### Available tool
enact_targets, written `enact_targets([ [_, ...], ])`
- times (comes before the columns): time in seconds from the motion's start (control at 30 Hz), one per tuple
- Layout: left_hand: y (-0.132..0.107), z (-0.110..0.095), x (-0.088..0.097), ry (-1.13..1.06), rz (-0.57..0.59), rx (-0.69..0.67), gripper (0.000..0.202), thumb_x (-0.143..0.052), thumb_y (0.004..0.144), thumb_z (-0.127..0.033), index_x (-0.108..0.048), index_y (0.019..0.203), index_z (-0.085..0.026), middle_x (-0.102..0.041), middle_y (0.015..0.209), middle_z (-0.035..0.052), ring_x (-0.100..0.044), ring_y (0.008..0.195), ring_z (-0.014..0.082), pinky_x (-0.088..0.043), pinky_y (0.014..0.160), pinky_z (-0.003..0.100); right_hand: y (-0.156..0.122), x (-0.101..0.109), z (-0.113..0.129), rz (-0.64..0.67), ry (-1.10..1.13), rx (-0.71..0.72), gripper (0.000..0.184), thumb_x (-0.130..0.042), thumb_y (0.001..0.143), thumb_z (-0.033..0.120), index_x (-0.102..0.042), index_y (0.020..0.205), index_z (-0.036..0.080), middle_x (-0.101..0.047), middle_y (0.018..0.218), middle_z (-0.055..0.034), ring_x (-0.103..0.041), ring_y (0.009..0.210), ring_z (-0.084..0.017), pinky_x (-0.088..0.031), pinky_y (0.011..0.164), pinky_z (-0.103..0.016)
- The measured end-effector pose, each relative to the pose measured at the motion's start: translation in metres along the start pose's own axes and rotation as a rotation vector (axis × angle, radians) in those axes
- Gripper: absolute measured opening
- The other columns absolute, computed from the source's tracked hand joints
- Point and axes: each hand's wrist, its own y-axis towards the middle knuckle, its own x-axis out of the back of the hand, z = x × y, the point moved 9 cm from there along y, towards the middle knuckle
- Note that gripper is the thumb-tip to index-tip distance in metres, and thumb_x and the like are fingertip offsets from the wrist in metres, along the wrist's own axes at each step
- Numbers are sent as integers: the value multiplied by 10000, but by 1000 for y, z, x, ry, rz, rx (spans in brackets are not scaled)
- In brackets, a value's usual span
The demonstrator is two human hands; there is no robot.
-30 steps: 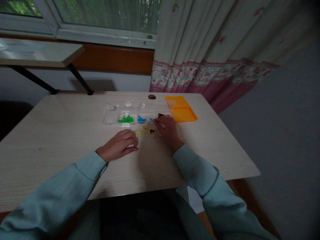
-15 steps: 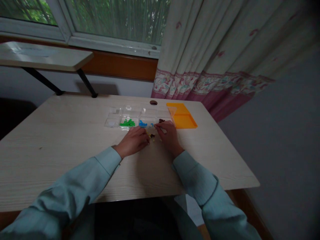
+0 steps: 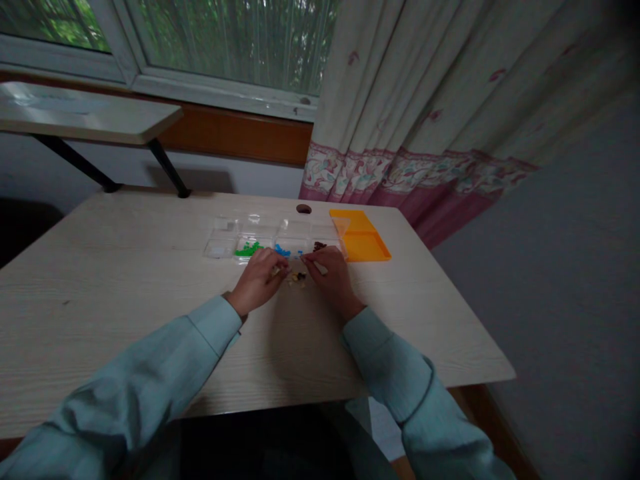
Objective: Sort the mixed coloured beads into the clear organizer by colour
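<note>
A clear compartment box [image 3: 223, 245] lies on the pale wooden table [image 3: 125, 287], with green beads [image 3: 246, 251], blue beads [image 3: 282, 251] and dark beads [image 3: 319, 246] in separate cells. A small loose pile of yellow and dark beads [image 3: 299, 278] sits just in front of it. My left hand [image 3: 259, 278] rests at the pile's left, fingers curled in a pinch near the blue cell. My right hand [image 3: 332, 277] lies at the pile's right, fingertips pinched together on something too small to make out.
An orange lid or tray [image 3: 361, 236] lies right of the box. A round cable hole [image 3: 303, 209] is at the table's far edge. A second table [image 3: 85, 115] stands at the back left under the window. A flowered curtain [image 3: 415, 120] hangs at the right.
My left hand has moved forward and right from the near table to the bead pile. My right hand has stayed by the pile. The view shifted slightly.
</note>
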Motion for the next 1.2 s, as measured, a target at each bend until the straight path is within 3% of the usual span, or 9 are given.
enact_targets([
  [0.1,1,10,8,-117,-94,41,166,-450,964,-293,-553,881,-193,-559,856,44,-504,869,186,-406,810,339,-1,-7,12,69,5,60,182,-586,902,283,-734,1005,252,-710,856,-35,-600,844,-180,-467,854,-361],
  [0.27,1,13,6,-162,-86,50,198,-432,973,-315,-551,872,-194,-539,838,37,-496,846,176,-403,800,332,-3,-14,27,111,-1,119,245,-551,923,293,-704,1113,269,-693,855,-39,-583,844,-180,-456,857,-363],
  [0.73,1,7,2,-144,-7,40,270,-403,984,-336,-584,853,-186,-575,835,46,-509,849,176,-411,794,340,-3,-14,29,160,-48,81,219,-533,931,298,-745,933,243,-710,834,-45,-585,864,-190,-450,866,-356],
  [0.83,1,8,2,-140,-17,44,279,-390,990,-340,-603,897,-186,-584,859,52,-514,858,179,-411,795,342,1,-1,10,100,-98,28,208,-550,928,310,-744,941,238,-722,865,-41,-588,887,-188,-422,894,-360],
  [1.03,-1,9,-2,-119,-3,54,293,-400,987,-370,-635,968,-195,-605,893,54,-531,891,184,-414,833,352,-1,40,-70,-96,-331,-292,261,-542,930,381,-752,919,226,-714,906,-60,-553,919,-222,-373,868,-398],
  [1.2,-1,7,-1,-120,-4,44,272,-406,987,-357,-627,1002,-200,-613,916,52,-538,905,183,-413,857,358,-7,38,-84,-66,-417,-376,251,-561,917,382,-752,889,222,-693,946,-72,-510,958,-234,-346,850,-390],
])
